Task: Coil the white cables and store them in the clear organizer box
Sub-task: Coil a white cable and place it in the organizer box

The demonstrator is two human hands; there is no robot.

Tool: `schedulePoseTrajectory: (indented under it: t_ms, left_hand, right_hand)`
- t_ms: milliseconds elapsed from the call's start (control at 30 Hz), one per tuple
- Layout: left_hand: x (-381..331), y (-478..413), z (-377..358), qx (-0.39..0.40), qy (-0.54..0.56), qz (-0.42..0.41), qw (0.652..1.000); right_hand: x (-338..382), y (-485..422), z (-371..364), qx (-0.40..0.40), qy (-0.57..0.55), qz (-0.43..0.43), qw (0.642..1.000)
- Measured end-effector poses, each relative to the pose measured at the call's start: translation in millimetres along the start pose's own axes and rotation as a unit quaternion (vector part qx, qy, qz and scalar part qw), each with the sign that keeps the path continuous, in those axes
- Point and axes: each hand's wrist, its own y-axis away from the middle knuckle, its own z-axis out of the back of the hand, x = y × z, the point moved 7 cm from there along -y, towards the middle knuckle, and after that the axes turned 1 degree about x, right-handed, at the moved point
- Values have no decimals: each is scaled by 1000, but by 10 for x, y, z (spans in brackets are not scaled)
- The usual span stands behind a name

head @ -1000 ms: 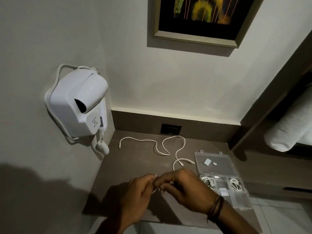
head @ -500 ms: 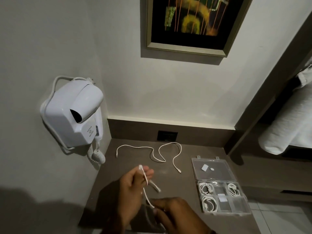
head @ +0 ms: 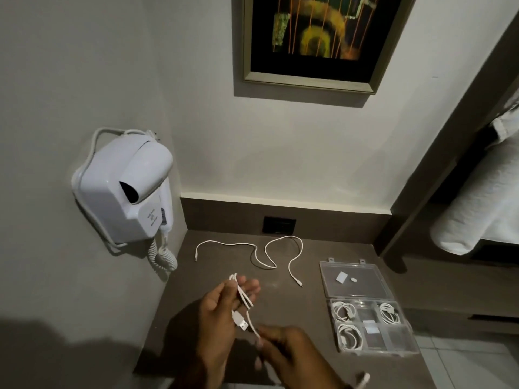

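1. Left hand [head: 224, 313], seen from the head camera, is raised over the dark counter [head: 280, 304] and pinches a folded white cable [head: 242, 296] between thumb and fingers; the folded loop pokes up past the fingertips, the strands run down and toward the right, and a USB plug [head: 241, 321] hangs below the palm.
2. Right hand [head: 292, 357], lower and nearer the camera, grips the same cable's trailing strand with closed fingers.
3. Clear organizer box [head: 370, 327] sits open on the counter to the right, its lid [head: 355, 279] folded back flat toward the wall. Three of its compartments each hold a coiled white cable: two on the left side, one at the far right. The others hold small flat pieces I cannot identify.
4. Second white cable [head: 266, 256] lies loose on the counter beyond the hands, snaking left to right in open curves, one end pointing toward the box.
5. Wall-mounted hair dryer [head: 123, 189] hangs at the left, a framed picture [head: 314, 40] above, a power outlet [head: 279, 225] in the back panel. Nothing lies between the hands and the box.
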Motion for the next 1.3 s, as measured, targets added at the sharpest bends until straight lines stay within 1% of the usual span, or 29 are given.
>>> schedulePoseTrajectory:
  t_ms: [33,67,100,133,167,200,267,333,367,400,467,533,600,633,667,700,767,800,867,933,1000,1033,1067,1133,1167,1200,1233,1267,1300]
  left_hand:
    - [-55,-17,55,1,-112,-59,992]
    - [-109,7,62,25,-254,-126,959]
    - [-126,67,25,67,-387,-178,902]
    - [-92,134,-11,110,-470,-199,853]
    - [-37,191,-56,159,-491,-185,836]
    - [18,234,-92,207,-469,-153,845]
    - [49,272,-171,249,-311,-37,916]
    - [57,198,-179,189,-105,70,974]
    - [58,133,-154,138,-38,85,986]
    - [47,74,-113,86,6,78,993]
    - [-11,17,-39,20,-24,18,999]
    - [-121,4,31,10,-220,-104,970]
    - [-208,78,8,55,-463,-223,856]
    - [-169,96,-4,91,-526,-230,814]
    - [-101,116,-33,139,-540,-206,804]
    - [-39,147,-70,191,-513,-168,820]
    - [24,194,-150,232,-320,-55,917]
    - [31,190,-181,214,-206,2,955]
    - [82,108,-183,138,-27,77,987]
    - [123,7,-126,44,55,86,994]
    - [30,-48,-45,-27,-49,-3,998]
    - [-48,-38,-17,-36,-170,-73,982]
    - [-111,-10,-26,-23,-303,-138,943]
    - [-130,97,-65,21,-523,-213,825]
    - [-113,149,-80,46,-588,-213,779]
    - [-102,195,-103,66,-607,-212,763]
    - [-105,231,-174,107,-600,-198,768]
    - [-127,263,-232,139,-557,-171,801]
    - [-126,272,-260,158,-483,-121,853]
  right_hand:
    - [44,77,50,-8,92,9,996]
    - [142,88,159,-11,164,42,986]
    - [291,54,292,1,207,89,974]
    - [419,-2,464,-2,243,126,962]
    - [547,-50,638,-17,283,164,945]
    - [640,-123,769,-36,283,190,939]
    - [533,-285,884,-64,86,148,983]
    - [250,-366,756,-100,-97,78,987]
    - [122,-347,591,-100,-123,57,986]
    - [27,-304,385,-79,-125,43,988]
    - [-12,-112,26,-2,-71,15,997]
    - [102,31,48,17,35,30,999]
    - [341,16,318,-3,145,94,985]
    - [467,-23,507,-26,184,130,974]
    - [574,-70,683,-51,208,164,963]
    - [612,-149,815,-73,196,185,960]
    - [482,-330,968,-119,38,138,983]
    - [337,-407,945,-139,-68,94,984]
    - [13,-427,695,-150,-184,21,971]
    - [-86,-305,344,-113,-139,10,984]
    - [-32,-149,60,-34,-25,24,999]
    - [16,-92,49,-16,68,36,997]
    - [88,-60,81,-6,156,58,986]
    - [305,-49,270,-11,291,118,949]
    - [433,-66,436,-37,321,155,933]
    - [525,-85,585,-62,338,184,921]
    - [566,-107,714,-78,330,199,920]
    - [568,-149,823,-88,276,190,938]
    - [515,-199,911,-103,176,170,964]
